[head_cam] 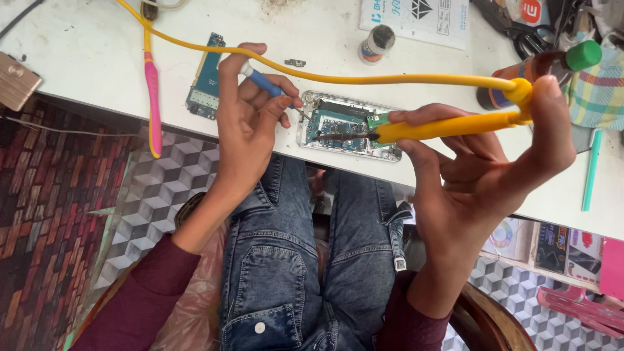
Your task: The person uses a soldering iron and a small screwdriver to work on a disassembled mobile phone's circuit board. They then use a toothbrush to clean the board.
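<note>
An opened phone (348, 127) with its blue-green circuit board exposed lies at the near edge of the white table (84, 71). My left hand (247, 123) grips a small blue-handled tool (263, 81) whose thin metal tip touches the phone's left end. My right hand (484, 169) holds a yellow soldering iron (448, 127), its dark tip resting on the board's middle. The iron's yellow cord (325, 77) arcs over the table to the far left.
A separate blue circuit board (207, 78) lies left of my left hand, beside a pink and yellow tool (153, 97). A small round jar (377, 42), a printed paper (416, 16), a green-capped bottle (559, 62), scissors and a checked cloth (598, 91) sit at the far right.
</note>
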